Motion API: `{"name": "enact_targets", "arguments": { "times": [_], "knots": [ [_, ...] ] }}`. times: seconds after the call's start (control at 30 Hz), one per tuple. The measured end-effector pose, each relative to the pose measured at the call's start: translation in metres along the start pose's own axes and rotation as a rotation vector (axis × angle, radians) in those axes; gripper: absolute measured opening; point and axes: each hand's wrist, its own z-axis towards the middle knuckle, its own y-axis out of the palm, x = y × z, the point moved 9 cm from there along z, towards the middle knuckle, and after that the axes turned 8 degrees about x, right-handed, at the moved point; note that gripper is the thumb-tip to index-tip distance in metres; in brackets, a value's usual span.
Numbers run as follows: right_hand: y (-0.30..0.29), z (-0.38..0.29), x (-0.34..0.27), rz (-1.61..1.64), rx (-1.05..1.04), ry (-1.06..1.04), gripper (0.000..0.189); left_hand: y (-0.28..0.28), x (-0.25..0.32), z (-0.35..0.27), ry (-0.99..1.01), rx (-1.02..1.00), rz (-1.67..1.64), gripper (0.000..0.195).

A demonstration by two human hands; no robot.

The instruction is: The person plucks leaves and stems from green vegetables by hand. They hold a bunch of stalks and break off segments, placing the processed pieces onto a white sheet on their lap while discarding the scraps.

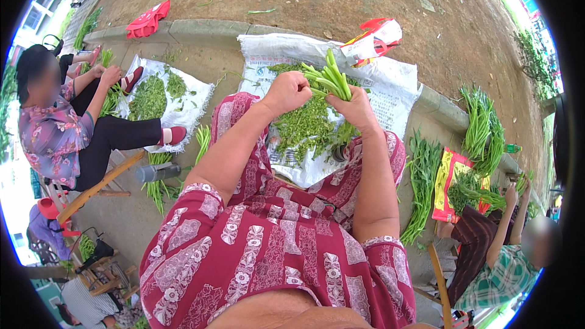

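Note:
A bunch of green leafy-vegetable stems (336, 77) stands up out of my right hand (351, 107), which is closed around it. Just left of the bunch, my left hand (289, 92) has its thumb and fingers pinched together at the stems' edge; whether it grips one is hard to tell. Below both hands, a heap of picked green leaves (304, 128) covers part of a white woven sack (388, 96) spread on the ground between my knees. More leaves hang beneath my right hand.
A red and white plastic bag (377, 41) lies at the sack's far edge, by a concrete curb (201, 31). Long green stems (420, 187) lie to the right, a grey bottle (157, 172) to the left. People sit on both sides, handling greens; another white sack (187, 114) holds leaves.

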Motion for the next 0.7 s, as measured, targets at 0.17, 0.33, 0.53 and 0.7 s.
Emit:
{"name": "enact_targets", "arguments": {
  "times": [0.17, 0.33, 0.53, 0.7],
  "knots": [
    [-0.005, 0.001, 0.0, 0.128, 0.082, -0.02, 0.015, -0.028, -0.024, 0.005, -0.055, 0.357, 0.016, 0.012],
    [-0.029, 0.003, 0.012, 0.508, 0.164, 0.034, 0.006, -0.042, -0.061, 0.011, -0.411, 0.311, -0.347, 0.019],
    [-0.01, 0.009, 0.019, 0.565, 0.163, 0.109, 0.008, 0.028, -0.028, -0.006, -0.387, -0.112, -0.507, 0.026],
    [0.011, 0.012, 0.022, 0.525, 0.095, 0.106, 0.012, 0.049, -0.013, -0.012, -0.464, -0.208, -0.608, 0.039]
  ]
}}
